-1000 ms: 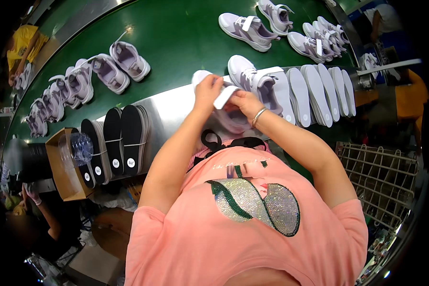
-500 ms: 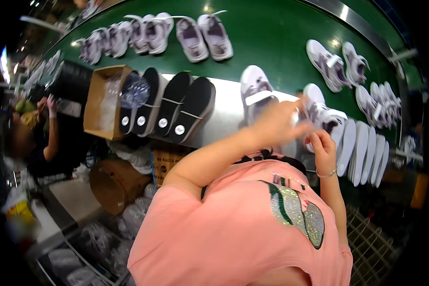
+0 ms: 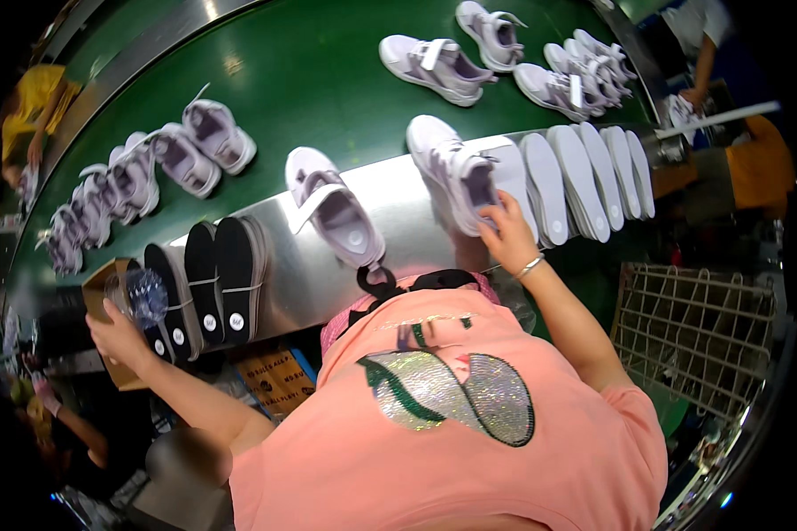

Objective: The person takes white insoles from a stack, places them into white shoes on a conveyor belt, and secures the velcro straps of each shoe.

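My right hand (image 3: 512, 235) grips the heel collar of a pale lilac and white sneaker (image 3: 447, 168), which stands on the metal ledge with its toe pointing away from me. My left hand (image 3: 119, 340) is at the small cardboard box (image 3: 97, 285) on the far left, fingers apart over it; some fingertips are hard to make out. Clear plastic pieces (image 3: 145, 296) lie in and beside this box. Between my hands rests a second lilac sneaker (image 3: 332, 208), its strap loose and a pale insole showing inside.
Banded black insoles (image 3: 239, 274) stand right of the box. White insoles (image 3: 578, 177) line up beyond my right hand. More sneakers sit on the green belt (image 3: 328, 80), left (image 3: 133, 181) and right (image 3: 434, 66). A wire rack (image 3: 682, 336) stands at right. Other people work around the line.
My view has swung right. My left hand has left the right-hand sneaker and reached across to the cardboard box. My right hand has come onto that sneaker's heel.
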Motion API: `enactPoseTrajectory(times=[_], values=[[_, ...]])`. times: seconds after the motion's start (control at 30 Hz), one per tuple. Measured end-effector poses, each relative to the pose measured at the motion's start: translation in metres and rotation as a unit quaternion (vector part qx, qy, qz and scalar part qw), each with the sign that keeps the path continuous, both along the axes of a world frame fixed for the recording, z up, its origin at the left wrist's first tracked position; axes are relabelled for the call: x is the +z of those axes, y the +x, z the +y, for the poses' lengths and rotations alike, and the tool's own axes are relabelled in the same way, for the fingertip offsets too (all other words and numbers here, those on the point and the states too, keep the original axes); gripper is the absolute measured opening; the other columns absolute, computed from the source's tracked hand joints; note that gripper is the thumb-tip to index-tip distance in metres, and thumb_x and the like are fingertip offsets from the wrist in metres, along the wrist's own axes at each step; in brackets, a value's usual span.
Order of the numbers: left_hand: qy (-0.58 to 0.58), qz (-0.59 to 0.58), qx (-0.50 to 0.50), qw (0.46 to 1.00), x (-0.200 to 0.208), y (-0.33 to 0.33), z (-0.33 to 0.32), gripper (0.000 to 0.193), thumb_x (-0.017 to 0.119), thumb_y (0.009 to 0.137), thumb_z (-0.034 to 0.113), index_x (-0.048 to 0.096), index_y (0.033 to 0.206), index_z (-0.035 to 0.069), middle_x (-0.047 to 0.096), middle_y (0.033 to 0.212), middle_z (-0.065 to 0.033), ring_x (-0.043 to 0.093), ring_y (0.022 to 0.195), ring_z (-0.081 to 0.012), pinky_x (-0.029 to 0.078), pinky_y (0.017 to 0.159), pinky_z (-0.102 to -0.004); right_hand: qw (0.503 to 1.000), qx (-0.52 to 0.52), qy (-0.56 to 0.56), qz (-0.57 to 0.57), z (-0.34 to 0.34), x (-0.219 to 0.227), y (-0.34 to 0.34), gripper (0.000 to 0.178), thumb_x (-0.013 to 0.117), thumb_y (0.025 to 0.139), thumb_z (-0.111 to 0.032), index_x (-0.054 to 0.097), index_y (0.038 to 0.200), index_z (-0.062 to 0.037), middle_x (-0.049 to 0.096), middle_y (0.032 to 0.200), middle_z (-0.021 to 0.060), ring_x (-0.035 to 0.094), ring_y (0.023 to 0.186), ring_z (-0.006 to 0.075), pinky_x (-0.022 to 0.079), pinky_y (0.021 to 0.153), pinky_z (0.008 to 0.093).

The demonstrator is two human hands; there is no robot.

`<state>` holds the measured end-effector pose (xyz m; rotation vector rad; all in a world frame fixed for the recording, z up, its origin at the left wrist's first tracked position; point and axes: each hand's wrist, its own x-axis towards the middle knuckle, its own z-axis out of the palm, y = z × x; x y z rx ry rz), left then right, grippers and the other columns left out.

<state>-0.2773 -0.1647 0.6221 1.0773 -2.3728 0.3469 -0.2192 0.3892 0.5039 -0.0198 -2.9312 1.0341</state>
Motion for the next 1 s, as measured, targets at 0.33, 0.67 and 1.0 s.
enactPoseTrajectory(times=[0.33,0.67,1.0], values=[[0.513,-0.069,-0.637,0.571,-0.044,-0.052,0.320,0.061,0.066,0.070,0.013,0.036,0.122,0.001,0.044,0.119,-0.0152,0.040,0.113,-0.0251,0.032,0.094,-0.0354,0.994,-0.091,0.028,0.050,0.054,-0.006,-0.029,0.038,0.060,0.073,-0.030,0.052,0.097,-0.0019,0.052,0.102,0.0164,0.049,0.096,0.0333,0.039,0.084,0.0363],[0.406,-0.141,-0.679,0.595,-0.110,-0.075,0.409,0.028,0.065,0.069,0.019,0.050,0.085,0.002,0.057,0.086,-0.0171,0.052,0.083,-0.0343,0.041,0.070,-0.0387,0.897,-0.260,0.270,-0.233,0.114,-0.012,-0.026,0.039,0.062,0.065,-0.037,0.054,0.090,-0.0075,0.054,0.095,0.0131,0.051,0.093,0.0300,0.041,0.078,0.0426],[0.642,-0.167,-0.494,0.563,-0.140,-0.087,0.400,0.026,0.053,0.073,0.021,0.054,0.084,-0.003,0.056,0.074,-0.0098,0.051,0.070,-0.0170,0.040,0.063,-0.0287,0.867,-0.159,-0.364,-0.303,0.065,0.107,-0.032,0.023,0.050,0.076,-0.021,0.053,0.066,0.0003,0.051,0.053,0.0074,0.052,0.045,0.0146,0.043,0.043,0.0257]])
